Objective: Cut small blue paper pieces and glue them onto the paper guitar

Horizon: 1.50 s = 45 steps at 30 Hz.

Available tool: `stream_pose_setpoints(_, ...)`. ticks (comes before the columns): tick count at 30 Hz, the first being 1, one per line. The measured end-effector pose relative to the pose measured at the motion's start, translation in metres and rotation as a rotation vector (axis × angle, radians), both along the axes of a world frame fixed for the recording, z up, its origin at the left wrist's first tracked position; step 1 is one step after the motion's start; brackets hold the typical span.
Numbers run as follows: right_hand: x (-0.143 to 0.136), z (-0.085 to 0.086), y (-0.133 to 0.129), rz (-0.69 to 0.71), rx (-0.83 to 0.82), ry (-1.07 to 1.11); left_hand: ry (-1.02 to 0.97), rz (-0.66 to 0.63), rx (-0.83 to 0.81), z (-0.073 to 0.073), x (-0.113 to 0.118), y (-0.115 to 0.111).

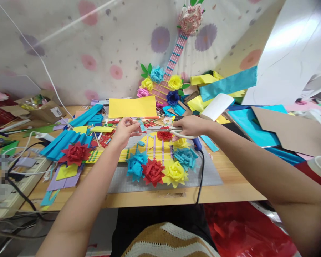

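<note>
Pinched between the fingers of my left hand (124, 132) is a small blue paper piece (142, 126). My right hand (189, 125) grips a pair of scissors (182, 134) by its pale handles. The blades point left and reach close to the blue piece; whether they touch it I cannot tell. Below both hands lies a yellow paper guitar (117, 156) with purple strips. Red, blue and yellow paper flowers (153, 172) ring its body, which rests on a grey cutting mat (208, 178).
A glue gun (197, 144) with a black cord lies right of the flowers. Behind stands a pink guitar (173, 59) with flowers. Blue crepe paper (59, 144), a red flower (75, 153) and scraps cover the left; cardboard (296, 130) and a cup (317, 169) are right.
</note>
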State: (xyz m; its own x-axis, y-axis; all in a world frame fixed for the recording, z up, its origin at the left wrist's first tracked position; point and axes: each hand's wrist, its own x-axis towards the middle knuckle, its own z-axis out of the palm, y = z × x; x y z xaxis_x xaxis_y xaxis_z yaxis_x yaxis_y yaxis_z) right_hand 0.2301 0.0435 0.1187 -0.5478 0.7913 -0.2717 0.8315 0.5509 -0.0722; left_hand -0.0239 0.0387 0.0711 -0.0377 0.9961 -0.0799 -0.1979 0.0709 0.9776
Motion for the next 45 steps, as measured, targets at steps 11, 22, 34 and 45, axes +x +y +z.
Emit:
stream_pose_setpoints(11,-0.005,-0.003,0.003,0.016,0.003,0.025,-0.007,-0.008,0.000,-0.001,0.001,0.000)
stream_pose_setpoints(22,-0.008,0.000,0.003,0.036,0.011,0.029,-0.001,-0.012,-0.004,0.000,0.001,0.001)
stream_pose_setpoints(34,-0.005,0.001,0.003,0.032,0.016,0.065,-0.003,0.001,-0.003,0.001,0.002,0.000)
stream_pose_setpoints(45,0.033,0.006,0.001,-0.294,0.109,0.192,-0.033,0.051,-0.013,-0.003,0.002,0.001)
